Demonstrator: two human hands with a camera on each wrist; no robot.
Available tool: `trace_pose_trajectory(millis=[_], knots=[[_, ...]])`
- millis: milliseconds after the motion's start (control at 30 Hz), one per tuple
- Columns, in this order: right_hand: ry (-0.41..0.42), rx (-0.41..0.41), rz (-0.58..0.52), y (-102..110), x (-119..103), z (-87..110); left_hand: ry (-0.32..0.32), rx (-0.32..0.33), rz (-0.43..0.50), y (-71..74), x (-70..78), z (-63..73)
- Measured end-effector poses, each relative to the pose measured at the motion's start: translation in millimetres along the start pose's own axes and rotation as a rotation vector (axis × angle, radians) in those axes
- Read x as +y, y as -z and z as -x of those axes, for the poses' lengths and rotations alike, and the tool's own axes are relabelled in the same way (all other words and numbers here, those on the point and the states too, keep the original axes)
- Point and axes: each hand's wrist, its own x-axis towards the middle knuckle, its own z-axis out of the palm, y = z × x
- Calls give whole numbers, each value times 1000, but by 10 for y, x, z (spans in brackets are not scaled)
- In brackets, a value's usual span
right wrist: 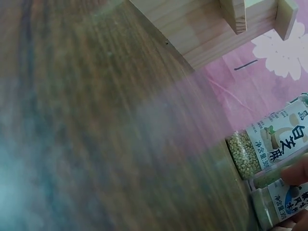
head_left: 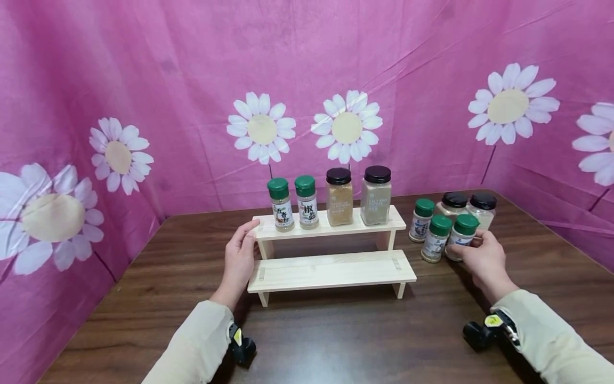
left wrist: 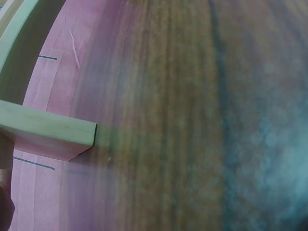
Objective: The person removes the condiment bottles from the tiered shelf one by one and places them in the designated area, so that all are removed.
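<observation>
A two-step wooden rack (head_left: 331,271) stands on the table, and my left hand (head_left: 238,254) holds the left end of its upper step. Its fingertips lie at the shelf's edge; the left wrist view shows only a sliver of that hand. On the upper step are two green-capped spice shakers (head_left: 283,212) and two square black-capped spice jars (head_left: 376,200). To the right of the rack, my right hand (head_left: 485,260) grips a green-capped spice shaker (head_left: 459,241) between thumb and fingers. Another shaker, with white sesame seeds (right wrist: 244,153), stands beside it.
Behind the gripped shaker stand a further green-capped shaker (head_left: 420,223) and two black-capped jars (head_left: 481,208), closely grouped. A pink curtain (head_left: 192,106) with white flowers hangs around the dark wooden table (head_left: 331,341).
</observation>
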Motion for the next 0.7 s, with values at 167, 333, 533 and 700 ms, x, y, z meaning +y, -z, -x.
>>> trace_pose_trajectory(millis=[167,333,533,700], knots=[[1,-3,-5,-12,21,2,-22,3,1,-3,-17,10],[1,-19,-8,-36,17,9,-31,17,8,6,-16,23],[17,-36,33,-4,22,16,-37,8,13,-9,-14,28],[50,-84,38,19,12,18,-43,14,20,-8,-29,14]])
